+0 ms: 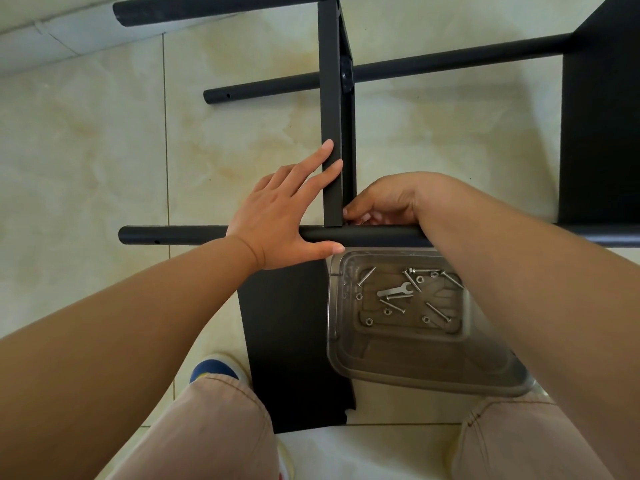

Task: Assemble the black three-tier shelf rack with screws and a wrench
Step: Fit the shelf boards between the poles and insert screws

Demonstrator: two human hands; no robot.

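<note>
While we are kneeling on the floor, the clear tray (398,362) nearest us is holding the spare screws (438,311) and the wrench (394,291). Just beyond, our left hand (277,216) is lying flat with straight fingers, steadying the near tube (173,234) and the upright shelf panel (330,98). Our right hand (384,202) is pinching something hidden at their joint; we should be keeping it square.

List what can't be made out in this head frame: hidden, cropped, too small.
- Joint where the upright panel meets the near tube, head view: the right hand covers it; whatever its fingers pinch is hidden.
- Tray right side: the right forearm covers it, so the screws can't be fully counted.
- Right shelf board: cut off by the frame edge.
- Nuts: too small to size.
</note>
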